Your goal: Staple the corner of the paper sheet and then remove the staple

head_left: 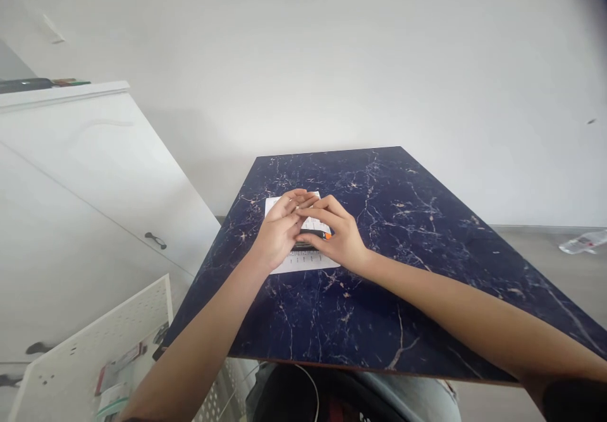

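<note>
My left hand [281, 232] is above a printed white sheet of paper [303, 264], its palm turned inward and its fingers stretched out. From the right, my right hand [342, 231] reaches over the same sheet. Its fingertips meet the fingers of my left hand, while the thumb stays apart from the fingers. Between the hands, over the sheet, a dark object with an orange end [327, 236] shows in part. My fingers cover much of it, so its kind cannot be made out. Neither hand visibly grips anything.
The sheet lies on a dark blue marble-patterned table [379, 308] against a white wall. At the left stands a white cabinet [95, 175], with a white perforated basket [95, 327] holding several items below it. A clear plastic bottle [583, 242] lies on the floor at right.
</note>
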Demonstrator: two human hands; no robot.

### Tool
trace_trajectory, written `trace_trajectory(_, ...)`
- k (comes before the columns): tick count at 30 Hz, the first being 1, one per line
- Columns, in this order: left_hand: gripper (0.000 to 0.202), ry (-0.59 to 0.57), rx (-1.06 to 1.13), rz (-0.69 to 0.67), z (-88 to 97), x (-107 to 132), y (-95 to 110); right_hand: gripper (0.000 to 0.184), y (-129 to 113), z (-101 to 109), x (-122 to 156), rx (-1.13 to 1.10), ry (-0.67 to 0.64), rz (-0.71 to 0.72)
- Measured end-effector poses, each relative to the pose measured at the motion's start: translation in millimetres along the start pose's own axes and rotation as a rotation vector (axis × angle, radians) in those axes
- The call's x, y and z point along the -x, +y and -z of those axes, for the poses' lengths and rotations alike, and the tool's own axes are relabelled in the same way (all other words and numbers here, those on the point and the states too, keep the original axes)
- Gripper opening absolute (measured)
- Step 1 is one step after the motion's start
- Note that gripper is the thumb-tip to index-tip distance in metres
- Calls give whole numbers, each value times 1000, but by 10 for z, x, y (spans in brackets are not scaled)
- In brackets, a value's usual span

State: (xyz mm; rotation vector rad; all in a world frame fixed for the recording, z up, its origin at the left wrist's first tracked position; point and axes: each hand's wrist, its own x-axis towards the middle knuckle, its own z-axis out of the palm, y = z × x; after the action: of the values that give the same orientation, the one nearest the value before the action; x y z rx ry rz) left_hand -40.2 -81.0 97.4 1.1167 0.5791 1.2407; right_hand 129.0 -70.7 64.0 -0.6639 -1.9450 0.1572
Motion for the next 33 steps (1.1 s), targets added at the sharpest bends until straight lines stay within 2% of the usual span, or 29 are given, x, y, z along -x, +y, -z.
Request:
trace_trajectory(3,30,-54,-14,-17,-86,-41,-76,24,-16,81,-76,-25,36,-18)
trace_trajectory(6,33,-95,-72,-15,-126,-77,-163,16,49,141,-95,-58,14,-24)
trace_trajectory(9,34,-146,-189,-37,-130,-116,-179,19,169,167,-98,-78,-36,-47)
trace_trajectory(11,36,-168,-313,-88,-52,-171,-125,22,327,173,-97,-113,-67,-65)
trace_trajectory(13,37,-148,-494,-165,148,-259,-43,22,587,188,-75,-164,-90,-127)
trace_trajectory(15,25,-72,-709,-260,485,-365,32,20,952,242,-25,-197,-85,-246)
trace_trajectory(16,17,-57,-800,-256,693,-413,55,21,1162,293,8,-184,-61,-328)
trace_trajectory(19,22,-55,-905,-132,1327,-496,65,17,1816,543,99,2,-6,-521)
trace_trajectory(22,26,-82,-948,-67,1751,-494,18,11,2357,850,147,217,41,-669)
trace_trajectory(24,28,-44,-917,-88,1878,-477,-20,9,2607,1009,172,341,38,-726)
trace_trajectory(27,31,-17,-892,-81,1956,-452,-49,11,2818,1135,223,455,-8,-763)
trace_trajectory(30,33,-105,-919,3,2025,-417,-24,13,2880,1167,278,525,-35,-774)
trace_trajectory(33,33,-237,-953,95,2064,-369,32,16,2828,1138,317,586,-56,-729)
